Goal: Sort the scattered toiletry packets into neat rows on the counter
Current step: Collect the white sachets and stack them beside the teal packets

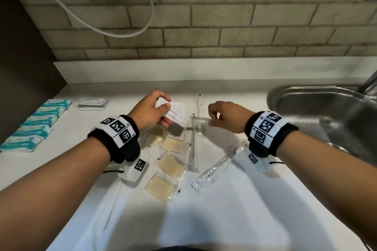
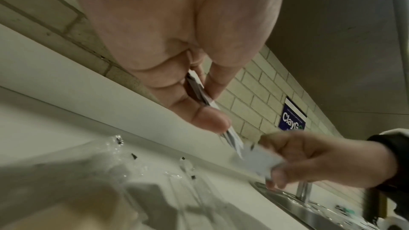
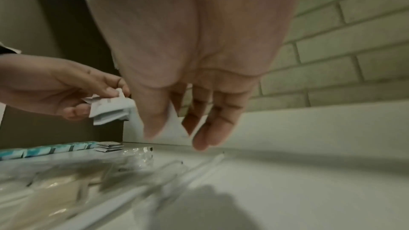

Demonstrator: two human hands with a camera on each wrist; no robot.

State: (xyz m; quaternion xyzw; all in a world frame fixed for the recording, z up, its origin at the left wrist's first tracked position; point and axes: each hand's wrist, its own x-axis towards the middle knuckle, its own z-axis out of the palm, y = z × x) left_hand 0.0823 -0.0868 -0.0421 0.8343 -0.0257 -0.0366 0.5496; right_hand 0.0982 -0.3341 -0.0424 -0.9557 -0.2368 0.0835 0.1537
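Observation:
My left hand [image 1: 161, 113] is raised over the white counter [image 1: 234, 210] and grips a small stack of white toothpaste packets [image 1: 177, 115] between thumb and fingers; the left wrist view shows the stack [image 2: 230, 135] edge-on. To its right, my right hand [image 1: 212, 120] pinches one small white packet [image 2: 258, 163], seen between thumb and fingers in the right wrist view [image 3: 175, 116]. Below the hands lie several beige pads in clear wrap [image 1: 173, 144] and clear-wrapped toothbrushes [image 1: 216, 167].
A row of teal packets [image 1: 34, 124] runs along the counter's left side, with a stack of white sachets [image 1: 92, 103] behind it. A steel sink [image 1: 326, 112] with a faucet [image 1: 369, 83] sits at the right. A brick wall and a hanging cable [image 1: 122, 32] are behind.

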